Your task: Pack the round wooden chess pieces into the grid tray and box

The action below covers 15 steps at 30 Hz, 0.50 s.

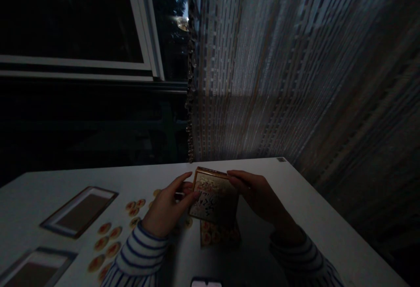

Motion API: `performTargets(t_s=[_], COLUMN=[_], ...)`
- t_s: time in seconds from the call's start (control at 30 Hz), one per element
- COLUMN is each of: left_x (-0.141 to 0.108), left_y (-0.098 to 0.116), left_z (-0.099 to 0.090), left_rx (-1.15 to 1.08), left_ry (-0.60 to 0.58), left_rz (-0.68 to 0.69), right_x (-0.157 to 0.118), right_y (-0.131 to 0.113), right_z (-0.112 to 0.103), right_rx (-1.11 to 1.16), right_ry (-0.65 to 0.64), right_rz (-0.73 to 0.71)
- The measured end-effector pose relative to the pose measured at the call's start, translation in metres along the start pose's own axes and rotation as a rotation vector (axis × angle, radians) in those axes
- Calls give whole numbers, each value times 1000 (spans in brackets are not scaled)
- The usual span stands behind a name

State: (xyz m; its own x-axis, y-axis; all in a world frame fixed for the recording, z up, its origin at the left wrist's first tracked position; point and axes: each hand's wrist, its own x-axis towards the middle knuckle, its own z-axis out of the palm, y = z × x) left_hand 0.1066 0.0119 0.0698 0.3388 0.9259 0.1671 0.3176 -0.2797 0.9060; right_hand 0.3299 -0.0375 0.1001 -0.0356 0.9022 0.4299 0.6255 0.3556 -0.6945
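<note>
We see the flat box (213, 197) tilted above the white table (315, 217), its gold-toned face toward us. This face carries large dark brush-like characters and smaller reddish writing, and the narrow upper side bears a row of small marks; we cannot read a brand in this dim light. The left hand (170, 206) is partly closed on the left edge – thumb on the face, fingers curled behind. The right hand (262, 193) is nearly closed at the upper right corner, fingers over the edge; we cannot make out its thumb. Beneath the flat box, and partly hidden by it, lies a container (220, 238) of round pieces with red markings. To its left we find loose discs (113, 249), marked in red or dark characters too blurred to read – and, farther left, two rectangular trays (80, 210). Nearer us than the box is a phone (206, 284). Beyond it hangs a bead-like curtain (249, 68), with a window (147, 29) to the left.
</note>
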Motion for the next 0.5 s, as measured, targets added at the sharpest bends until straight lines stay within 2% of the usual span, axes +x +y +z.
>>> performTargets(t_s=[0.27, 0.5], left_x=[1, -2], left_y=[0, 6], left_z=[1, -1], left_rx=[-74, -16], left_ry=[7, 3], left_rz=[6, 38], right_x=[1, -2], right_y=[-1, 2], right_z=[-1, 1], right_rx=[32, 53], right_ry=[4, -106], right_rz=[-1, -78])
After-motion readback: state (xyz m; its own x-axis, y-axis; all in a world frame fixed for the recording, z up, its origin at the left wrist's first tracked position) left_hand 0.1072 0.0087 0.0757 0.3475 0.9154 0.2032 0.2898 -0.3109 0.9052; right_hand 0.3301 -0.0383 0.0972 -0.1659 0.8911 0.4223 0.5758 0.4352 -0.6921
